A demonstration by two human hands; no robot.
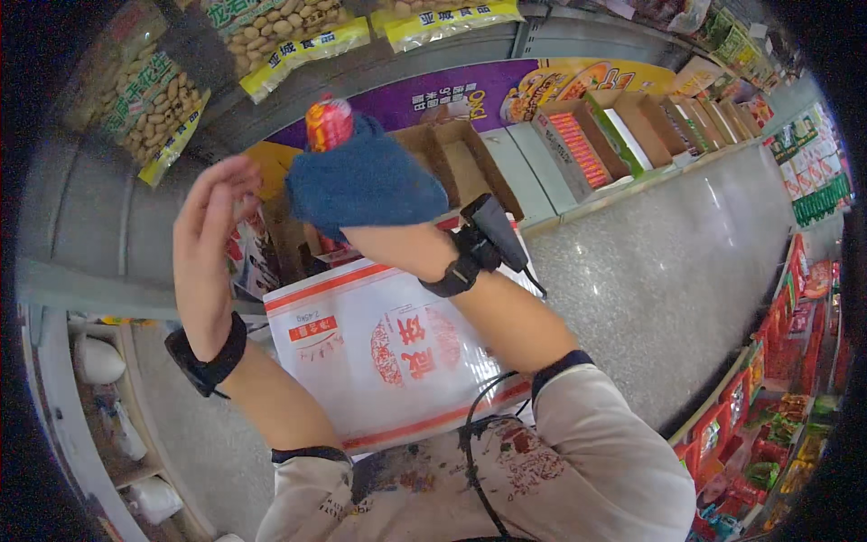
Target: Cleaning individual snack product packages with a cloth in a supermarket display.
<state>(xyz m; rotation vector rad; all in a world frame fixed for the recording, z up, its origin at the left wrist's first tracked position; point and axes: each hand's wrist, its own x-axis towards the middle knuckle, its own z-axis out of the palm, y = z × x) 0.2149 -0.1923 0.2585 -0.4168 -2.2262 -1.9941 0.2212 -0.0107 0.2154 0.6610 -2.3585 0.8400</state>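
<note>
A blue cloth (366, 179) covers my right hand (389, 238), so its fingers are hidden. At the cloth's far edge a shiny red packet (330, 124) pokes out, gripped through the folds. My left hand (215, 217) is raised to the left of the cloth, somewhat blurred, its fingers bent and apart with nothing in them. Below both hands, close to my body, lies a white cardboard carton (379, 345) with red stripes and red printing. Each wrist wears a black strap with a device.
Beyond the carton runs a shelf with open cardboard boxes (467, 162) and a box of red-and-yellow packs (577, 150). Bags of peanuts (281, 30) hang above it. A shelf with white bags (100, 360) stands at left, and packaged goods (735, 406) line the right side.
</note>
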